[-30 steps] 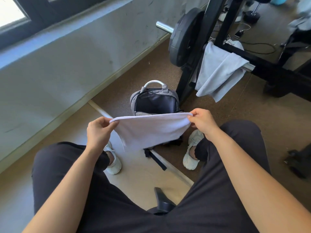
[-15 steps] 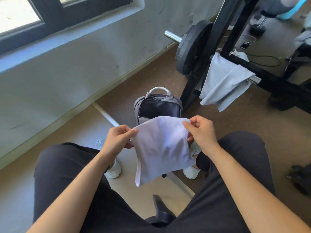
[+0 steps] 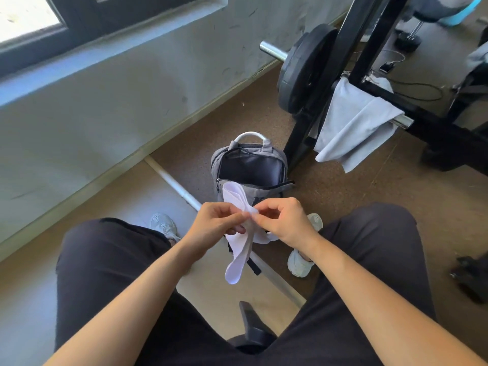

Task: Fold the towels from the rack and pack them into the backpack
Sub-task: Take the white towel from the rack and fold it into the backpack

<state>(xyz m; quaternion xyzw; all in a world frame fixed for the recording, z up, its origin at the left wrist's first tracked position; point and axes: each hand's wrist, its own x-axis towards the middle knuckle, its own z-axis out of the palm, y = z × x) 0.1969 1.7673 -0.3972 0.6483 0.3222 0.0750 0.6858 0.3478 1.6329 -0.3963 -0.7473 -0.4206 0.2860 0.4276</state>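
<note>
Our left hand and right hand pinch the white towel mid-fold, fingers curled on it. The open backpack shows no towel inside; a grey towel hangs on the rack, unfolded.

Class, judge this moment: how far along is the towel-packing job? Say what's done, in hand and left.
Done: the backpack stands unzipped on the floor; no towel shows inside. In hand: the left hand and right hand pinch the white towel edges together, mid-fold. Left: finish folding, pack it, then fold and pack the grey towel draped on the rack.
</note>
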